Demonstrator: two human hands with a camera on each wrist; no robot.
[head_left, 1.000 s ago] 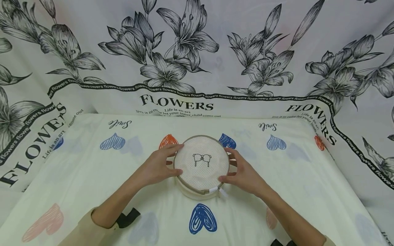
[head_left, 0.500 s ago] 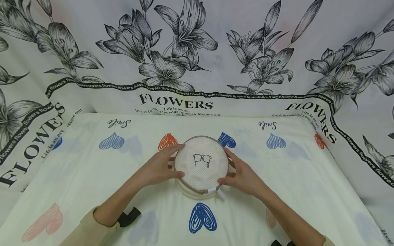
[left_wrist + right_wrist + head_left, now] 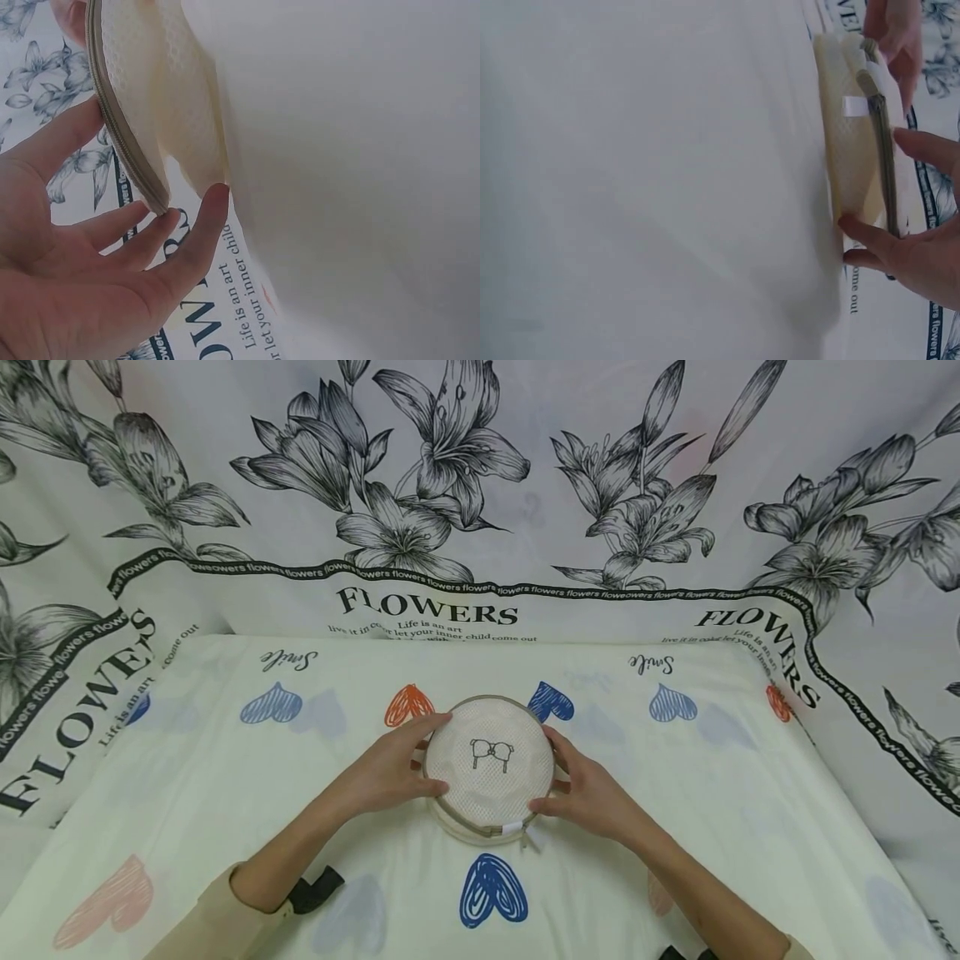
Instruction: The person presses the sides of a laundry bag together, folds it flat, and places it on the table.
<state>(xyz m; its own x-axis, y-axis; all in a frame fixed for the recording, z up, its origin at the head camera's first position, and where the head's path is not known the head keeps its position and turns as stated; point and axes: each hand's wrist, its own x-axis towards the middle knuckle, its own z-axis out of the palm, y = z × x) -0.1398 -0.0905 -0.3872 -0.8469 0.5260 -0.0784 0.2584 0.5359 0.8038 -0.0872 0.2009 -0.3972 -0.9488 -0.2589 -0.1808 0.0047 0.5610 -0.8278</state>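
Note:
A round cream mesh laundry bag (image 3: pixel 480 797), with a bra outline printed on its top, sits on the cloth-covered table in the head view. My left hand (image 3: pixel 386 770) grips its left side, thumb on the near rim and fingers toward the far rim. On the opposite side my right hand (image 3: pixel 592 789) holds the rim the same way. A brown zipper (image 3: pixel 120 124) runs round the rim in the left wrist view and is closed along the visible stretch. In the right wrist view a white tag (image 3: pixel 856 106) sits beside the zipper at the near side.
The bag stands on a pale cloth (image 3: pixel 622 893) printed with hearts. Behind rises a white curtain (image 3: pixel 540 552) with black flower drawings and lettering. A beige sleeve (image 3: pixel 221 910) with a black strap (image 3: pixel 317 889) covers the left forearm.
The bag has turned slightly clockwise in the head view. My right hand has shifted a little toward me with it, while the left hand has hardly moved.

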